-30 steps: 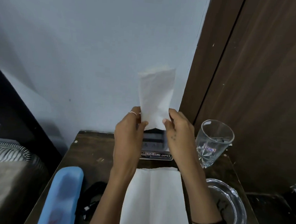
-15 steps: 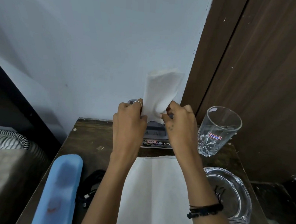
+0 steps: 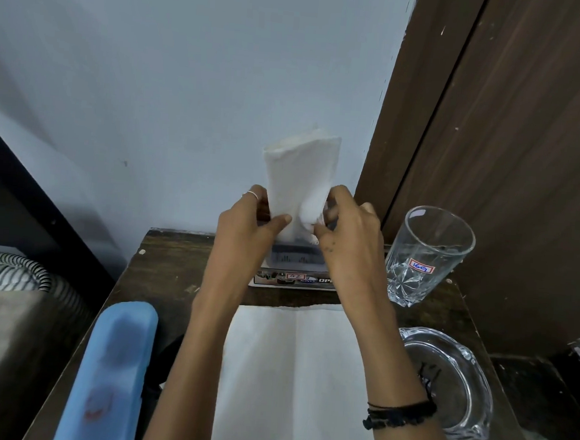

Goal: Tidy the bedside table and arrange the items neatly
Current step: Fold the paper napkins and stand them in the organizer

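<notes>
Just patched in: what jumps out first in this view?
Both hands, left hand and right hand, pinch a folded white tissue upright over a holder at the table's back edge. A clear glass stands right of them, a blue case front left.

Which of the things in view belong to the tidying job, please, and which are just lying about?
In the job:
- tissue, held upright by left hand and right hand
- holder below it
- glass
- ashtray
- blue case
- white sheet
- table

Lying about:
- striped bedding
- door
- wall
</notes>
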The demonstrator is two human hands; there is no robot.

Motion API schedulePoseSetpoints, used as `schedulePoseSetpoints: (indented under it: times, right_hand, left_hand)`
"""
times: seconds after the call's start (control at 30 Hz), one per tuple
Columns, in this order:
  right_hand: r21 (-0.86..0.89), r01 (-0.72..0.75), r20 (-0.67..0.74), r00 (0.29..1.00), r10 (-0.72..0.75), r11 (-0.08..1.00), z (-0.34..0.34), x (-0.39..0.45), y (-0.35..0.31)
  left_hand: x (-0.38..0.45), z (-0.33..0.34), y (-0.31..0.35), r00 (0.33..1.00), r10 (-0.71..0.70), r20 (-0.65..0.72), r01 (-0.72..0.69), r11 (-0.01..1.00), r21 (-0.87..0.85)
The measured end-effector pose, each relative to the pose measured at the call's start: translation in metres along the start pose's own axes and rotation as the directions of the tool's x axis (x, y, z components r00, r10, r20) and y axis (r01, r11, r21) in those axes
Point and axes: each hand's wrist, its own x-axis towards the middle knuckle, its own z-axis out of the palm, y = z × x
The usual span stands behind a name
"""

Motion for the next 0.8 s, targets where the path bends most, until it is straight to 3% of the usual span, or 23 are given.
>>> schedulePoseSetpoints:
  times: [0.1, 0.17, 0.33, 0.4, 0.53, 0.6, 0.7, 0.8]
  right_hand:
    - [0.196, -0.145, 0.123, 0.985, 0.123, 0.970, -0.010, 0.009, 0.003]
    - [0.293, -0.180, 0.093, 0.983, 0.159, 0.939, -0.014, 0.010, 0.005]
    - [0.134, -0.088, -0.001, 0.996, 0.089, 0.987, -0.008, 0.005, 0.010]
    - [0.083, -0.073, 0.001, 0.997, 0.073, 0.994, -0.007, 0.006, 0.011]
    - [0.093, -0.091, 0.033, 0.996, 0.088, 0.991, -0.012, 0.008, 0.011]
    - [0.067, -0.096, 0.056, 0.994, 0.093, 0.993, -0.012, 0.009, 0.011]
    - [-0.018, -0.081, 0.091, 0.992, 0.082, 0.997, -0.007, 0.009, 0.011]
    - [0.046, -0.088, 0.084, 0.993, 0.084, 0.995, -0.006, 0.009, 0.012]
  left_hand:
    - [-0.002, 0.002, 0.000, 0.993, 0.064, -0.104, -0.048, 0.989, 0.143]
    - [-0.002, 0.004, 0.001, 0.983, 0.090, -0.159, -0.050, 0.969, 0.242]
    - [-0.006, 0.013, -0.003, 0.978, 0.128, -0.167, -0.046, 0.904, 0.424]
    - [-0.005, 0.014, -0.004, 0.983, 0.120, -0.136, -0.058, 0.918, 0.392]
    - [0.001, 0.004, 0.004, 0.995, 0.021, -0.093, -0.012, 0.995, 0.097]
    - [0.001, 0.001, 0.003, 0.993, 0.036, -0.112, -0.023, 0.993, 0.115]
    - [-0.002, 0.004, 0.001, 0.988, 0.089, -0.125, -0.052, 0.961, 0.273]
    - [-0.001, 0.004, -0.001, 0.992, 0.088, -0.092, -0.058, 0.956, 0.287]
